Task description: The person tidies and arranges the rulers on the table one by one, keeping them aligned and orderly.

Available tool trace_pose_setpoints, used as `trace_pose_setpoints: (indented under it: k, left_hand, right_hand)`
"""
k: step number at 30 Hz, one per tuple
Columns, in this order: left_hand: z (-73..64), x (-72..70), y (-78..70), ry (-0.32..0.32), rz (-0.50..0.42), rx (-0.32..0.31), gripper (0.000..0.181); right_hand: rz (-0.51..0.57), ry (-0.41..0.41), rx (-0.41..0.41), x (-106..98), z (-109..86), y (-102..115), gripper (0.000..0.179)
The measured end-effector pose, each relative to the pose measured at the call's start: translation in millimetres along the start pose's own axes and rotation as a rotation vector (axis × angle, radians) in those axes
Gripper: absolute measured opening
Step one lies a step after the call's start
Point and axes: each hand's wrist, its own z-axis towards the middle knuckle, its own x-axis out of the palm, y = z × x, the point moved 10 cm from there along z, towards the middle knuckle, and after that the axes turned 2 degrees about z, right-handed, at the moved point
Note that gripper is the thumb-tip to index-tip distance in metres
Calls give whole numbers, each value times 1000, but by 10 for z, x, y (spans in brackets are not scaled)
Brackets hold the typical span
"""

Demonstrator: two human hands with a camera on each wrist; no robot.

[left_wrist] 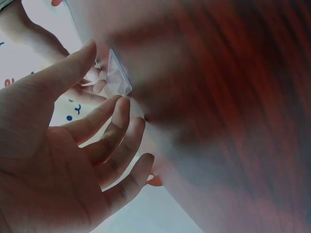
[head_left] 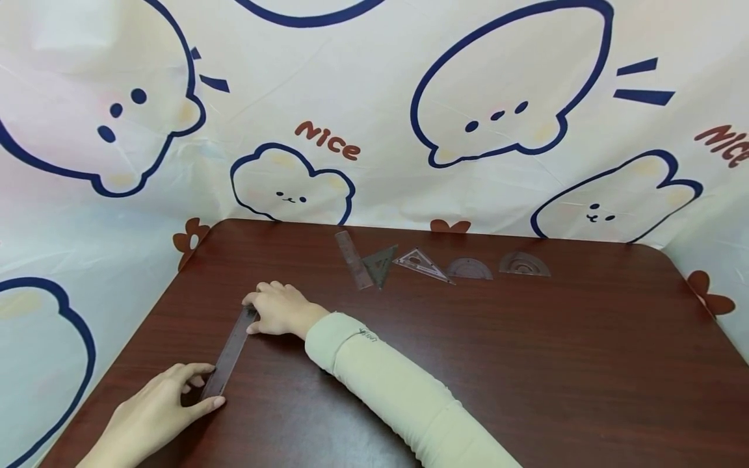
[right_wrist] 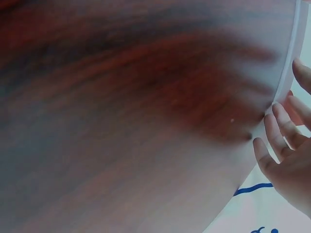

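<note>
A clear plastic ruler (head_left: 231, 354) slants across the left part of the dark wooden table. At its near end is my left hand (head_left: 155, 406), with the fingertips along the left edge and the thumb near the corner. The left wrist view shows that thumb (left_wrist: 86, 56) a little apart from the ruler, while the fingers (left_wrist: 121, 99) come right up to it. My right hand (head_left: 283, 309) holds the far end, thumb on one side and fingers on the other. In the right wrist view its fingertips (right_wrist: 276, 109) are down at the tabletop.
Toward the back edge of the table (head_left: 497, 364) lie another clear ruler (head_left: 354, 260), a dark set square (head_left: 380, 265), a clear set square (head_left: 422, 265) and two protractors (head_left: 470, 268) (head_left: 525, 264). A cartoon-printed cloth (head_left: 374, 78) hangs behind and beside the table.
</note>
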Motion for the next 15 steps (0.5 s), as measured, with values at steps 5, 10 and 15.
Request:
trace_pose_setpoints:
  k: [5,10,15]
  left_hand:
    - [-17,-63,-91,-36,-3,-5,74]
    - [-87,-177,-261,-127,-15,6,65]
    - [-123,-235,-456,-189,-11,37,55]
  right_hand:
    - [26,-8,-46,-42,-7,-12,47]
    - [105,-22,-97,-87,-15,-41,40]
    - [144,-32,-102,-150,-54,-134,35]
